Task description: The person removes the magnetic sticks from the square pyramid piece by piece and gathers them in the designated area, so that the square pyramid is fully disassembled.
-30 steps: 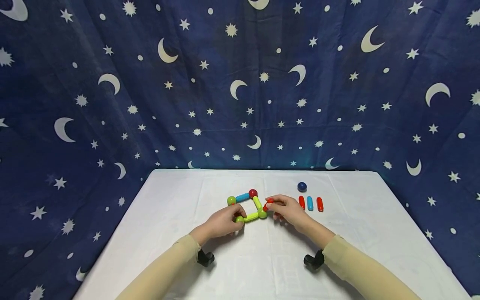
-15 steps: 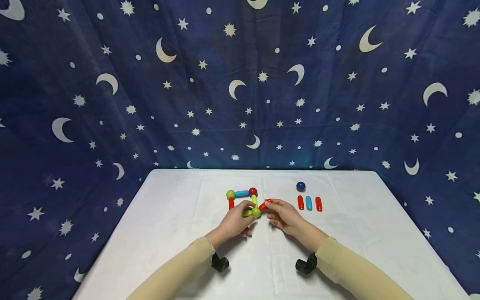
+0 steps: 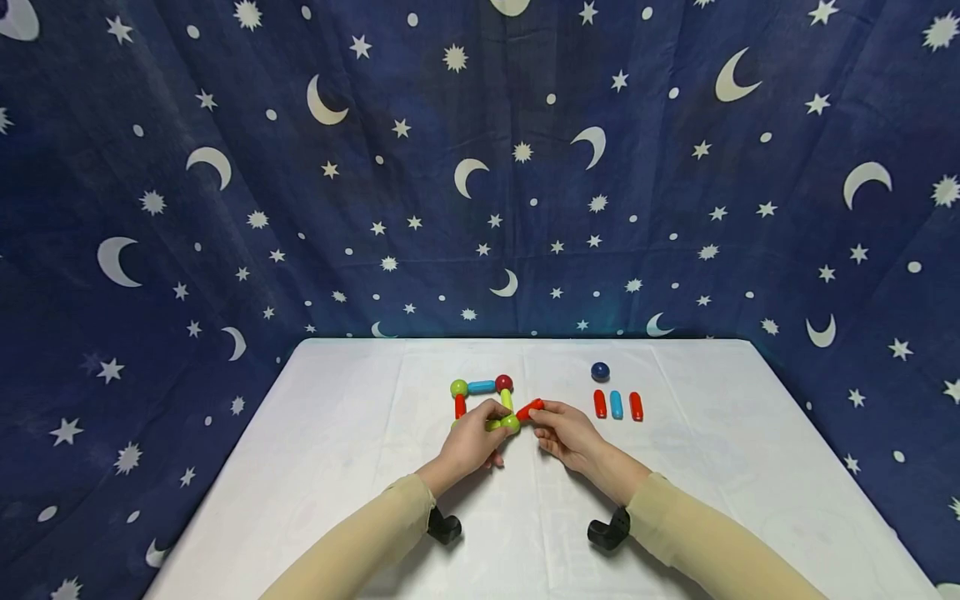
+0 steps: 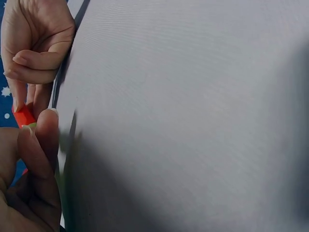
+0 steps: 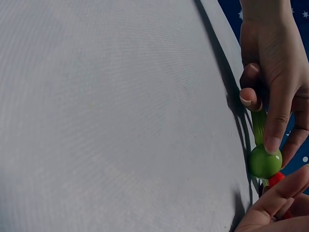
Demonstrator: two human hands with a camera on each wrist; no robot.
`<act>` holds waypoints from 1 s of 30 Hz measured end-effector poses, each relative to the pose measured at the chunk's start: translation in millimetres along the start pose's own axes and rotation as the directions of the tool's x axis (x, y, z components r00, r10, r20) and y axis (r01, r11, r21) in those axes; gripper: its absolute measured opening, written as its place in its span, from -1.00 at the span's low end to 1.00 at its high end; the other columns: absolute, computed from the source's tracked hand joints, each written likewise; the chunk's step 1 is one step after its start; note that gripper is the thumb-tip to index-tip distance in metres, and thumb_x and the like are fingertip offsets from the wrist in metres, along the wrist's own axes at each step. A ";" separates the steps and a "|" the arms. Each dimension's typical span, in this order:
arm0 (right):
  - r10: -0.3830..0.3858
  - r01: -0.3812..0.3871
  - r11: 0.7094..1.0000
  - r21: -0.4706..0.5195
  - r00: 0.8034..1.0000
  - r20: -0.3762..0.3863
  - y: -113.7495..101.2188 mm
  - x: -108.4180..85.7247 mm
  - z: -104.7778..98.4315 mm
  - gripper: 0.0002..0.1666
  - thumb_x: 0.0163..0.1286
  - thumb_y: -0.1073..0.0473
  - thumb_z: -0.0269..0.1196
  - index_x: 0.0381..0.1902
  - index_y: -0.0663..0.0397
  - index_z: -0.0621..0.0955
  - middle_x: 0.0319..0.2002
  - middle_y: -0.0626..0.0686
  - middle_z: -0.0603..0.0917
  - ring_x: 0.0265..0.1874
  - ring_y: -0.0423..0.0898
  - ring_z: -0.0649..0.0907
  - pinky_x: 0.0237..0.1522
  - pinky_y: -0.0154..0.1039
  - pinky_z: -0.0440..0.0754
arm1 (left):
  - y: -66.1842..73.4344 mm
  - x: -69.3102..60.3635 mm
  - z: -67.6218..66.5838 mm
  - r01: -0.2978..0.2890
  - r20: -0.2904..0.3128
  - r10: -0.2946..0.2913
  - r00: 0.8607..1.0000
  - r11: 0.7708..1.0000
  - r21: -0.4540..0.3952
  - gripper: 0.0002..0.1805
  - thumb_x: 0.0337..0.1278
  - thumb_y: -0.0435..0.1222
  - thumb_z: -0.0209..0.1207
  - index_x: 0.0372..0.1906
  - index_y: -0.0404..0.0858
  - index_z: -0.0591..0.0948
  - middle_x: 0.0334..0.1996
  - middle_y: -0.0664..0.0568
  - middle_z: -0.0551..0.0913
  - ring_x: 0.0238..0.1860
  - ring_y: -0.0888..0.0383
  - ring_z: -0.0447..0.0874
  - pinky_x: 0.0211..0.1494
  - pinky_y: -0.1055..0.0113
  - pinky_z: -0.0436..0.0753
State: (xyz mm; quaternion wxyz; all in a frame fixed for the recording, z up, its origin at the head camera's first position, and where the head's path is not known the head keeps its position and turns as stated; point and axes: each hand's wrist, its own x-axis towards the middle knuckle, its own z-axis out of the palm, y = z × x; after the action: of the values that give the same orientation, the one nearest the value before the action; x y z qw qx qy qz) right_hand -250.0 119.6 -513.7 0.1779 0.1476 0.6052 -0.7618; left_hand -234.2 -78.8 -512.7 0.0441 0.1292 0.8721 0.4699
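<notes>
White-topped bench (image 3: 360, 400), backed by dark blue curtain (image 3: 420, 179) with pale moon-and-star print. Nearest: tan sleeves (image 3: 356, 533), one per arm, with a black device (image 3: 444, 527) at each cuff. Next, left hand (image 3: 468, 439): thumb and fingers pinching near-right green ball (image 3: 511, 424), corner piece of a four-sided frame (image 3: 507, 402) of balls and sticks on the bench. Right hand (image 3: 573, 437): fingers pinching slanted red stick (image 3: 529, 409), lower end at that same ball, seemingly in contact. Frame's near side: yellow-green stick (image 3: 492, 426), partly covered by left hand; near-left corner mostly hidden. Left side: red side stick (image 3: 460, 406), leading to far-left green ball (image 3: 459, 387). Far side: blue stick (image 3: 481, 387), leading to red ball (image 3: 503, 382). Beyond right hand, well apart from frame: loose red stick (image 3: 600, 404), loose blue stick (image 3: 616, 405), second loose red stick (image 3: 636, 407), side by side, not touching. Farthest: dark blue ball (image 3: 600, 372), just behind leftmost loose stick.
</notes>
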 end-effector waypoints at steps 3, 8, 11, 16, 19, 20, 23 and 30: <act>-0.003 0.003 1.000 -0.008 1.000 -0.015 0.8 0.1 1.3 -0.45 0.47 0.20 0.32 0.33 0.24 0.45 -0.38 0.03 0.68 -0.58 -0.23 0.59 -0.43 -0.40 0.65 | -0.4 -0.8 -0.7 0.003 0.001 -0.003 1.000 1.000 -0.016 -0.73 0.32 -0.29 0.34 0.06 -0.15 0.60 -0.17 0.07 0.71 -0.75 0.17 0.61 -0.65 0.26 0.60; -0.020 0.019 0.999 -0.040 1.000 -0.024 1.7 -0.4 3.2 -0.48 0.48 0.19 0.31 0.30 0.22 0.45 -0.40 0.03 0.66 -0.60 -0.24 0.58 -0.50 -0.41 0.62 | -0.9 -1.0 -1.1 0.003 0.008 -0.003 1.000 1.000 -0.017 -0.73 0.31 -0.29 0.36 0.05 -0.16 0.61 -0.19 0.09 0.72 -0.75 0.16 0.61 -0.65 0.25 0.60; -0.027 0.026 0.997 -0.066 0.999 -0.027 2.0 -0.4 3.9 -0.48 0.48 0.18 0.31 0.30 0.19 0.46 -0.39 0.04 0.65 -0.60 -0.25 0.57 -0.52 -0.43 0.61 | -0.5 -0.6 -1.3 -0.001 0.012 0.001 1.000 1.000 -0.002 -0.74 0.31 -0.28 0.35 0.04 -0.15 0.61 -0.18 0.08 0.72 -0.75 0.18 0.61 -0.65 0.25 0.61; -0.045 0.044 0.995 -0.093 0.999 -0.014 3.9 -0.1 3.5 -0.48 0.49 0.17 0.30 0.31 0.20 0.44 -0.37 0.07 0.64 -0.63 -0.25 0.53 -0.58 -0.44 0.55 | 0.2 0.0 -1.4 -0.018 0.012 0.017 1.000 0.999 0.040 -0.74 0.32 -0.28 0.35 0.05 -0.14 0.60 -0.13 0.06 0.72 -0.76 0.21 0.60 -0.64 0.27 0.61; -0.050 0.049 0.994 -0.098 0.999 -0.012 4.5 1.0 3.2 -0.49 0.50 0.17 0.29 0.31 0.19 0.45 -0.35 0.08 0.63 -0.63 -0.24 0.50 -0.60 -0.44 0.51 | -0.1 0.0 -1.4 -0.029 0.011 0.028 1.000 0.998 0.061 -0.73 0.33 -0.28 0.34 0.06 -0.15 0.60 -0.12 0.06 0.72 -0.76 0.22 0.59 -0.64 0.28 0.61; -0.051 0.049 0.994 -0.099 0.999 -0.014 4.4 1.2 3.4 -0.49 0.50 0.17 0.29 0.31 0.18 0.45 -0.35 0.09 0.63 -0.63 -0.23 0.50 -0.60 -0.43 0.51 | 0.0 0.0 -1.5 -0.032 0.011 0.032 0.999 0.997 0.065 -0.73 0.34 -0.28 0.34 0.06 -0.15 0.60 -0.11 0.05 0.72 -0.76 0.23 0.59 -0.65 0.28 0.61; -0.051 0.049 0.994 -0.099 0.999 -0.019 4.1 1.8 3.5 -0.50 0.50 0.17 0.30 0.30 0.18 0.45 -0.33 0.09 0.62 -0.62 -0.22 0.49 -0.60 -0.43 0.49 | 0.1 0.2 -1.8 -0.039 0.011 0.039 0.999 0.996 0.075 -0.73 0.34 -0.27 0.34 0.07 -0.15 0.60 -0.12 0.06 0.73 -0.77 0.23 0.59 -0.65 0.28 0.61; -0.047 0.045 0.996 -0.081 0.999 -0.025 2.9 -0.5 2.4 -0.51 0.51 0.18 0.28 0.30 0.22 0.46 -0.33 0.07 0.63 -0.63 -0.24 0.47 -0.63 -0.44 0.44 | 0.9 1.3 -1.6 -0.061 0.013 0.060 0.998 0.991 0.117 -0.73 0.33 -0.27 0.34 0.06 -0.15 0.60 -0.11 0.07 0.72 -0.76 0.25 0.56 -0.61 0.33 0.59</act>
State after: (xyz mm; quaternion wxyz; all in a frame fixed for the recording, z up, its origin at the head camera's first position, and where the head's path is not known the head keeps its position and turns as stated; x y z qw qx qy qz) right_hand -248.3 116.7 -515.5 0.1580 0.1363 0.6410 -0.7387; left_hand -235.6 -79.2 -511.0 0.0265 0.1602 0.8936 0.4184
